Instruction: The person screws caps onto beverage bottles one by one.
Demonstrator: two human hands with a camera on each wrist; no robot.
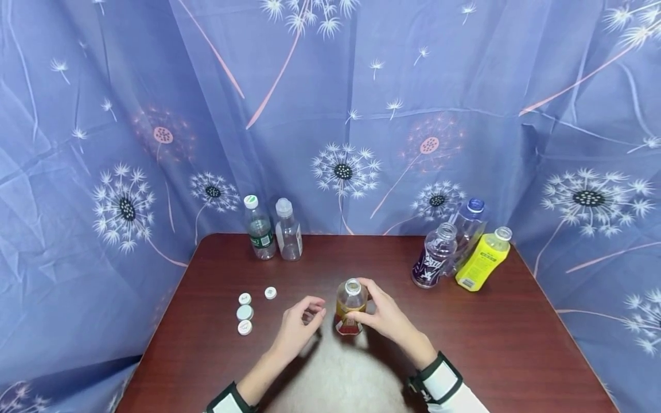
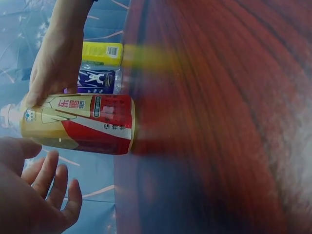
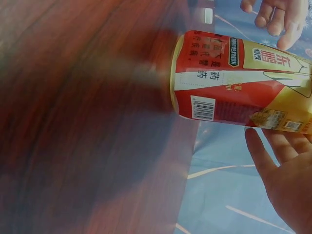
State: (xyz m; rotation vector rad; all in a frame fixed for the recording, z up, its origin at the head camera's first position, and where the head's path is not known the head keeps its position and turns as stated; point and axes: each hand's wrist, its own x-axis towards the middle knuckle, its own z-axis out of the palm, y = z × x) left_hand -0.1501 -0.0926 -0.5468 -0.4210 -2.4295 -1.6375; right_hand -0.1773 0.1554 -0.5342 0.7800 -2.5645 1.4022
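Observation:
A plastic drink bottle with a red and gold label (image 1: pixel 348 321) stands upright at the middle of the table, its mouth seemingly uncapped. My right hand (image 1: pixel 384 314) grips it from the right side, thumb in front and fingers behind. Just left of the bottle, my left hand (image 1: pixel 300 326) is held with loosely bent fingers and nothing in them. The left wrist view shows a gap between these fingers (image 2: pixel 46 180) and the label of the bottle (image 2: pixel 87 122). In the right wrist view, the bottle's barcode side (image 3: pixel 202 108) is visible.
Several white caps (image 1: pixel 245 312) lie left of my left hand. Behind them stand a green-labelled bottle (image 1: pixel 261 235) with a white cap and a clear bottle (image 1: pixel 290 238). At the back right are a purple-labelled bottle (image 1: pixel 431 264), a clear blue-topped bottle (image 1: pixel 471 221) and a yellow bottle (image 1: pixel 482 263).

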